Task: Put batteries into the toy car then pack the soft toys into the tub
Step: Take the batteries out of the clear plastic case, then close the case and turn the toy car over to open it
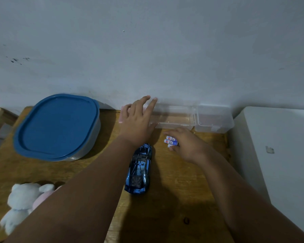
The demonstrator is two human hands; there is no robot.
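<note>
While clasping the batteries [171, 142] in the right grip [188, 146] near the counter's [182, 199] back edge, draw the released, flat-fingered left grip [139, 120] away from the clear box [175, 118]. Then flip the toy car [139, 170], upright mid-counter, to find its battery hatch.

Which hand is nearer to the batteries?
Right. The right hand grips the batteries; the left hand is farther back and left, touching the clear plastic box.

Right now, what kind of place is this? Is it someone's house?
Probably a room at home: a wooden table against a plain wall holds a white soft toy, a blue toy car and a blue-lidded tub, and the right hand grips batteries.
</note>
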